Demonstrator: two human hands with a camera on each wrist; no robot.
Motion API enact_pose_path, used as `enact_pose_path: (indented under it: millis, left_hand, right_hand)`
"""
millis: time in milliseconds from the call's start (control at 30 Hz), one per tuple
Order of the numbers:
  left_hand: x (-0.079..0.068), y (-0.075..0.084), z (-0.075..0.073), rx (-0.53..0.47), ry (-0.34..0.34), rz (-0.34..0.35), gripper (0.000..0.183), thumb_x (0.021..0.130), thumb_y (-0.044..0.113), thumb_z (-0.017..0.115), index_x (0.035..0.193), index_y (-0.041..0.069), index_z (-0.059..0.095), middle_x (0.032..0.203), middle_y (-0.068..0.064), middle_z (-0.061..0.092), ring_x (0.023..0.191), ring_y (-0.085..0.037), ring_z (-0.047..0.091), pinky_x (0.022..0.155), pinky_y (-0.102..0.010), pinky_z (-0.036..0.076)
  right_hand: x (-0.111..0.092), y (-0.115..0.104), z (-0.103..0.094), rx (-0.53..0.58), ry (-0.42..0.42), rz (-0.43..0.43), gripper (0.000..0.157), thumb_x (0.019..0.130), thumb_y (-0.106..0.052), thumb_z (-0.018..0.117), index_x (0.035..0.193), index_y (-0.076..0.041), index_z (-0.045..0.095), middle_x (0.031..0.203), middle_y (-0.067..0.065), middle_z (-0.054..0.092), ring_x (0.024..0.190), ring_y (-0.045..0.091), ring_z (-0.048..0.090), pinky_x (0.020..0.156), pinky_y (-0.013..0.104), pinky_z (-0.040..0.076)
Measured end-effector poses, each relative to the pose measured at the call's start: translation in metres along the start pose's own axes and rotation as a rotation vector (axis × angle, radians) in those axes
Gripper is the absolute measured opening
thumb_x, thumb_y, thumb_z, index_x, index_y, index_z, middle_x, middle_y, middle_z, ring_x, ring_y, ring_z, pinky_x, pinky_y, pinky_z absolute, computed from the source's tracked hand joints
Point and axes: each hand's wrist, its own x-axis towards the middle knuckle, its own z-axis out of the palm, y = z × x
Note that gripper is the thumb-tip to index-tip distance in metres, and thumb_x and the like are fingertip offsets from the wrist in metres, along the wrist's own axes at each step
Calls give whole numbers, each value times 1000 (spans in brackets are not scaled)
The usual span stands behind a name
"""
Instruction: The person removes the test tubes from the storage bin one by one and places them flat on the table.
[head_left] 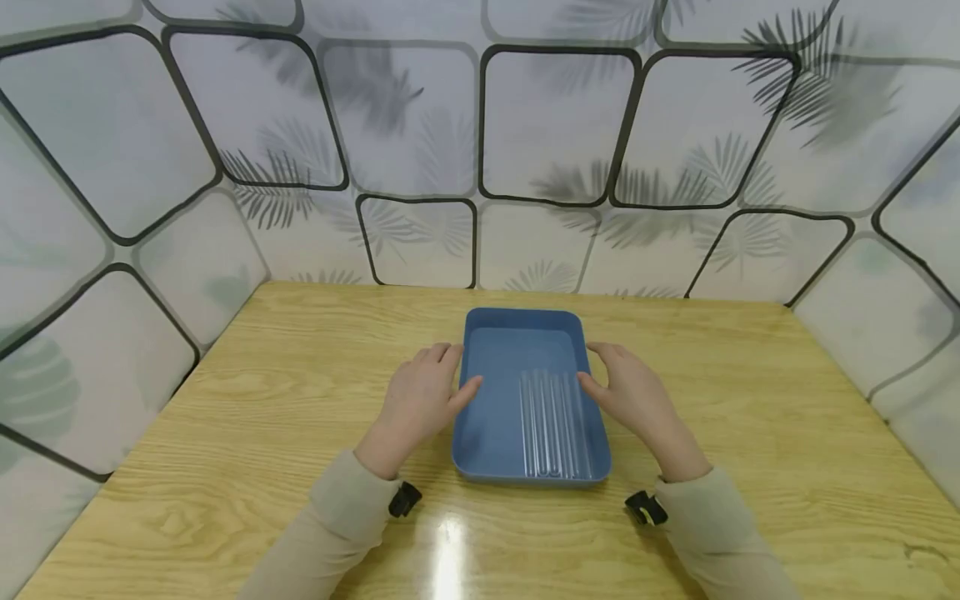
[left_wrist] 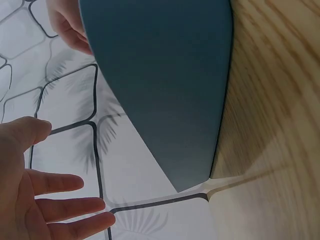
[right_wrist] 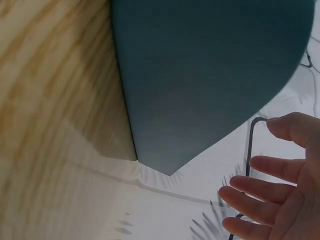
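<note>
A blue rectangular tray (head_left: 491, 417) lies on the table with its long sides running away from me. Several clear test tubes (head_left: 551, 425) lie side by side in its right half, rounded ends toward me. At the tray's left side is my left hand (head_left: 423, 387), its thumb over the rim; the left wrist view shows that hand's fingers (left_wrist: 75, 206) extended and spread. My right hand (head_left: 630, 387) is by the right side, thumb near the rim. In the right wrist view its fingers (right_wrist: 257, 200) are loosely extended beside the tray's outer wall (right_wrist: 200, 85). Neither hand grips anything.
A wood-grain table (head_left: 300, 400) carries the tray. Patterned fabric walls (head_left: 420, 125) with leaf prints and dark outlines stand at the back and both sides. Dark wrist straps (head_left: 405, 500) show at the sleeve cuffs.
</note>
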Motion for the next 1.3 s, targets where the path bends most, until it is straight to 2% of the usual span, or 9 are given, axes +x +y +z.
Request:
enact_pose_path:
  millis: [233,467,733,1100,1300]
  left_hand:
    - [1,0,-1,-4,-7,-16,52,88,43,48,120,1,51,114,-15,54,100,-28,53,74,-39,49]
    - [1,-1,-2,-7,-14,-23,53,89,43,48,120,1,51,114,-15,53,100,-28,53,74,-38,49]
    - [1,-1,-3,-5,-8,-19,53,89,43,47,121,1,50,114,-16,53,99,-28,54,72,-38,49]
    - [3,-3,-1,-37,-81,-44,54,89,42,48,123,0,48,116,-17,52,101,-29,52,75,-40,49]
    - [3,-5,2,-21,-142,-49,55,89,42,48,124,0,47,117,-16,52,104,-28,52,75,-39,49]
  right_hand:
    - [3,6,2,36,-23,18,51,86,-21,58,126,6,42,124,26,44,111,41,42,89,52,36]
    - [5,9,3,99,-37,9,51,86,-20,58,126,7,41,121,26,47,103,39,48,80,50,43]
    - [6,15,5,183,-81,22,55,87,-19,56,129,9,35,124,29,42,107,42,45,81,51,42]
    - [6,21,7,252,-141,23,56,90,-18,52,132,9,28,127,31,37,111,43,41,84,52,41]
    - [6,23,8,292,-196,28,58,92,-20,48,134,10,23,130,32,32,113,44,38,86,53,38]
